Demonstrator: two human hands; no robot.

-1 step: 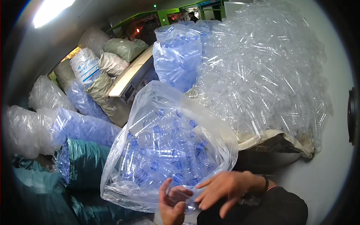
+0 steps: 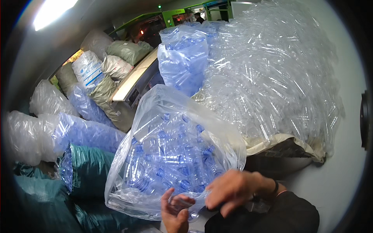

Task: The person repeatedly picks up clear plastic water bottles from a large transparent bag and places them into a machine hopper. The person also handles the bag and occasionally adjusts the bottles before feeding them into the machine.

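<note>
Left hand: located at the near rim of the clear plastic bag, fingers spread and slightly curled, thumb apart. Best kept low here, clear of the loose film. Between the hands: a rounded, transparent piece, possibly one bottle's end; grip it by the firm body. Right hand: above the rim's right portion, fingers bent downward. Motion blur prevents telling whether they pinch anything; controlled movement should avoid snagging the film.

Location: the bag sits between teal sacks and a heap of clear bottles. Its mouth faces up toward the wearer, the opening's long axis running near to far, peak leaning left. Inside, blue-tinted bottles point in mixed directions; a central one lies diagonally, neck toward lower right.
</note>
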